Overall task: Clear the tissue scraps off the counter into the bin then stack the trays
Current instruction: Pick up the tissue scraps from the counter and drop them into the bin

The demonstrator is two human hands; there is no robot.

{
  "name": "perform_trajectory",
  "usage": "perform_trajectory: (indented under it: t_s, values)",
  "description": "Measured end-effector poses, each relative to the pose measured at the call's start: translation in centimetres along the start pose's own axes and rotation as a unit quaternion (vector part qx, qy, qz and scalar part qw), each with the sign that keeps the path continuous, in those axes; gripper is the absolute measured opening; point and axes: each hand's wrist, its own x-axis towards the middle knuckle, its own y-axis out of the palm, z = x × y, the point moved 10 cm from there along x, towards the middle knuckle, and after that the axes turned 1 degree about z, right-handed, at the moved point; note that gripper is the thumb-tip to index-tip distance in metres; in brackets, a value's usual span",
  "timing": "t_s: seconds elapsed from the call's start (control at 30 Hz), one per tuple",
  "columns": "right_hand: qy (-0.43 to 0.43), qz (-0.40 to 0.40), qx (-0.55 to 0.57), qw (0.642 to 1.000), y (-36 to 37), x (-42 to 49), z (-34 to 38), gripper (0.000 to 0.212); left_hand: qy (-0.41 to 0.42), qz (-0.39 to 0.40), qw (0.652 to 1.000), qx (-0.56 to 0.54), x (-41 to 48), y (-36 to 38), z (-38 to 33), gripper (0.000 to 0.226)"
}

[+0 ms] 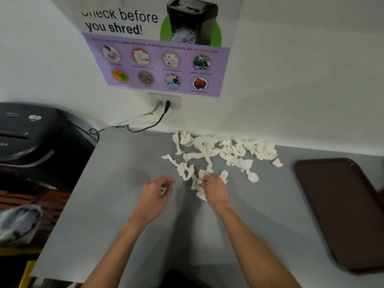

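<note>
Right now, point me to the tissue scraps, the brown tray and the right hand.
tissue scraps point(209, 150), head view, middle of the pile by the wall.
brown tray point(340, 208), head view, its bare floor.
right hand point(215, 189), head view, back of the hand.

Only the arms show up here. The left hand and right hand are bare. The left forearm and right forearm are bare too, all the way back past the near edge of the grey counter. Between the forearms at that near edge there's a dark patch. It might be black clothing, but honestly I can't tell.
</note>
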Motion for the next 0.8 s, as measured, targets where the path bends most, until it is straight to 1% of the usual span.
perform_trajectory:
  t_s: [0.07,0.17,0.23,0.3,0.33,0.37,0.4,0.43,0.47,0.5,0.53,0.57,0.6,0.63,0.67,0.7,0.8]
  values:
    - [0.039,0.015,0.022,0.999,-0.3,-2.1,-0.8,0.012,-0.006,0.010,1.000,-0.006,-0.1,0.7,-0.5,0.017]
    - [0.049,-0.037,0.073,0.995,-3.8,-4.3,-0.9,0.011,-0.012,0.020,0.998,-0.052,0.0,1.7,-1.9,0.014]
    - [0.047,-0.055,0.153,0.986,-7.1,-5.6,0.0,0.009,-0.022,0.013,0.994,-0.102,0.3,2.2,-2.8,0.013]
    - [0.055,-0.043,0.253,0.965,-10.0,-6.9,1.0,0.005,-0.030,0.011,0.989,-0.146,0.8,2.9,-3.5,0.017]
    - [0.056,-0.031,0.313,0.948,-11.0,-7.5,1.6,0.003,-0.027,0.014,0.986,-0.163,1.0,3.4,-4.0,0.018]
    - [0.053,-0.015,0.385,0.921,-12.0,-8.1,2.6,0.003,-0.028,0.022,0.981,-0.190,1.1,3.9,-4.6,0.020]
    - [0.052,0.001,0.459,0.887,-12.8,-8.7,3.4,0.006,-0.044,0.032,0.970,-0.237,1.2,4.5,-5.0,0.022]
    - [0.052,0.014,0.525,0.850,-13.3,-9.2,4.2,0.010,-0.074,0.049,0.949,-0.304,1.2,5.4,-5.4,0.025]
    - [0.053,0.025,0.569,0.820,-13.7,-9.6,4.9,0.014,-0.118,0.071,0.912,-0.386,1.0,6.4,-5.8,0.029]
    - [0.053,0.036,0.587,0.807,-13.8,-9.9,5.6,0.016,-0.165,0.094,0.865,-0.464,0.6,7.6,-6.3,0.034]
    - [0.051,0.044,0.581,0.811,-13.6,-10.0,5.9,0.016,-0.205,0.113,0.818,-0.525,0.1,8.7,-6.6,0.038]
    - [0.045,0.041,0.547,0.835,-13.4,-10.0,6.1,0.016,-0.232,0.127,0.783,-0.563,-0.3,9.6,-7.0,0.041]
    - [0.035,0.019,0.477,0.878,-13.2,-10.0,5.9,0.020,-0.249,0.136,0.762,-0.582,-0.8,10.1,-7.3,0.042]
    - [0.026,-0.015,0.388,0.921,-13.2,-9.9,5.6,0.024,-0.257,0.138,0.752,-0.591,-1.2,10.4,-7.5,0.040]
    - [0.016,-0.047,0.302,0.952,-13.3,-9.9,5.4,0.028,-0.259,0.136,0.748,-0.596,-1.5,10.5,-7.5,0.037]
    - [-0.003,-0.069,0.250,0.966,-13.2,-10.1,5.6,0.030,-0.257,0.134,0.752,-0.592,-1.7,10.4,-7.6,0.035]
    - [-0.063,-0.107,0.172,0.977,-12.6,-10.9,6.8,0.033,-0.224,0.137,0.792,-0.551,-1.9,9.8,-6.9,0.033]
